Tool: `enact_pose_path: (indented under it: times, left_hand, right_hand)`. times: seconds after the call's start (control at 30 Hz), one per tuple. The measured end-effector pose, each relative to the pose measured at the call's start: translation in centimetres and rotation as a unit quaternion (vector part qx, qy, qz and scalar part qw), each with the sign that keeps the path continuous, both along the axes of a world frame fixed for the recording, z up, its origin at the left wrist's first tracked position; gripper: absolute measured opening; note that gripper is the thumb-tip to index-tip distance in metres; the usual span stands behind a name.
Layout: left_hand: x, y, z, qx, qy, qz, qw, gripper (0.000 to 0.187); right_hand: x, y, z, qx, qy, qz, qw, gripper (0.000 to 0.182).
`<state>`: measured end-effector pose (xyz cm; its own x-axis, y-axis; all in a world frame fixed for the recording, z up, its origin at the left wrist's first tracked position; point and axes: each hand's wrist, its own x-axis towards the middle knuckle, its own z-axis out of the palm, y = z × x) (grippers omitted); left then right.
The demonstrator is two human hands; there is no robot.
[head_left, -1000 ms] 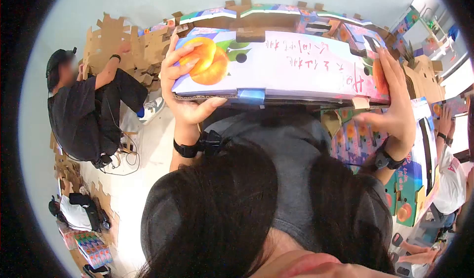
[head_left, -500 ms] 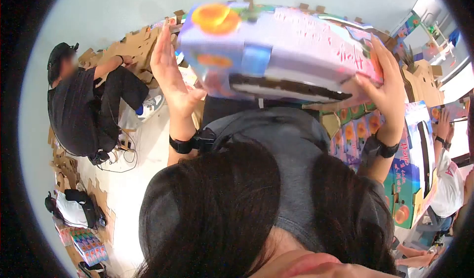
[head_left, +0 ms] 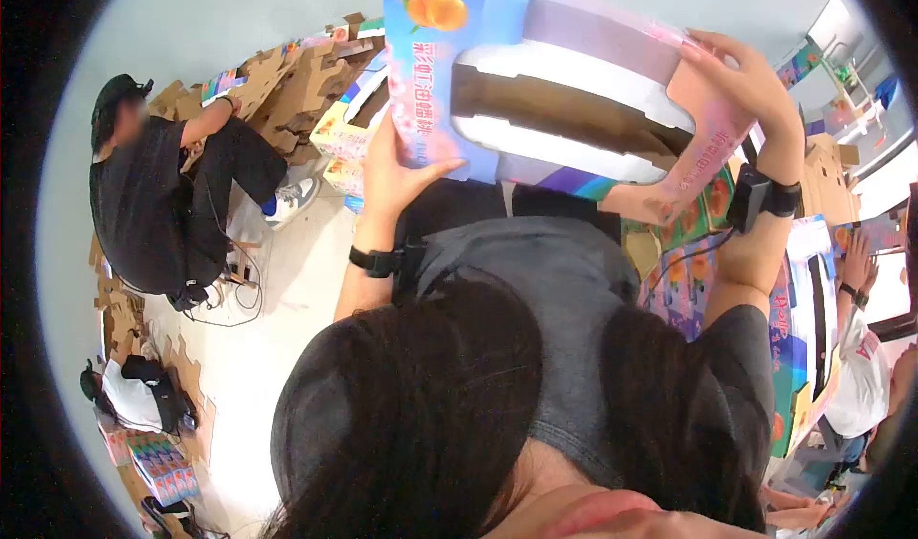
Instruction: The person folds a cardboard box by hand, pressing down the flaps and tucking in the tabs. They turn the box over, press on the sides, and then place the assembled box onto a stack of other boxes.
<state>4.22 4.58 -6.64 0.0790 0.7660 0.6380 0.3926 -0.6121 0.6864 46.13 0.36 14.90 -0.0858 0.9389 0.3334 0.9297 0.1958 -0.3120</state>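
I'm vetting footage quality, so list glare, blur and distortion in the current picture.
Head view throughout: fisheye bowing with black corners; floor washed nearly white; bright panel at right blown out; on the held box, print at picture left crisp, at picture right softer; face of seated person blurred.

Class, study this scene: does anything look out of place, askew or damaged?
Yes: the cardboard near the seated person looks untidy, its pieces jumbled at differing angles. The box between the left hand and right hand is tilted, but shows no clear damage.
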Motion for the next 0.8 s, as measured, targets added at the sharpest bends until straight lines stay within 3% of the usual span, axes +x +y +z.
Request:
enact_pose_path:
  times: [0.1,0.27,0.37,0.43,0.5,0.53,0.57,0.63,0.7,0.8]
  left_hand:
    - [-1.8,-0.2,0.7,0.012,0.045,0.025,0.999,0.098]
    - [-3.2,-2.2,4.4,-0.007,0.098,0.064,0.993,0.083]
    - [-3.2,-1.5,4.1,-0.09,0.112,0.009,0.99,0.076]
    - [-2.8,-1.0,2.8,-0.139,0.068,-0.013,0.988,0.074]
    - [-1.3,-0.7,1.8,-0.161,-0.025,0.002,0.987,0.074]
    - [-1.3,-1.1,3.4,-0.188,0.044,0.022,0.981,0.078]
    - [-1.2,-1.2,3.3,-0.099,0.104,0.098,0.985,0.076]
    - [-0.9,-1.8,2.6,0.077,0.219,0.245,0.941,0.071]
    - [-0.4,-3.0,4.5,0.105,0.2,0.173,0.959,0.068]
    - [0.7,-3.6,6.3,0.174,0.176,0.062,0.967,0.066]
  right_hand:
    - [-1.1,1.5,1.4,0.0,-0.009,-0.005,1.0,0.072]
    - [0.0,7.1,2.4,-0.131,-0.014,0.009,0.991,0.078]
    - [0.8,11.5,-1.6,-0.206,-0.058,0.022,0.977,0.073]
    - [-0.5,12.8,-5.2,-0.234,-0.192,-0.047,0.952,0.079]
    - [0.8,14.8,-9.3,-0.152,-0.185,-0.085,0.967,0.085]
    - [0.5,14.9,-10.4,-0.1,-0.177,-0.107,0.973,0.087]
    - [0.5,14.9,-11.0,-0.047,-0.17,-0.128,0.976,0.089]
    - [-2.0,10.8,-9.8,0.095,-0.282,-0.151,0.943,0.092]
    - [-1.9,8.9,-9.5,0.188,-0.327,-0.116,0.919,0.093]
    - [-5.0,1.5,-7.9,0.271,-0.247,0.007,0.93,0.073]
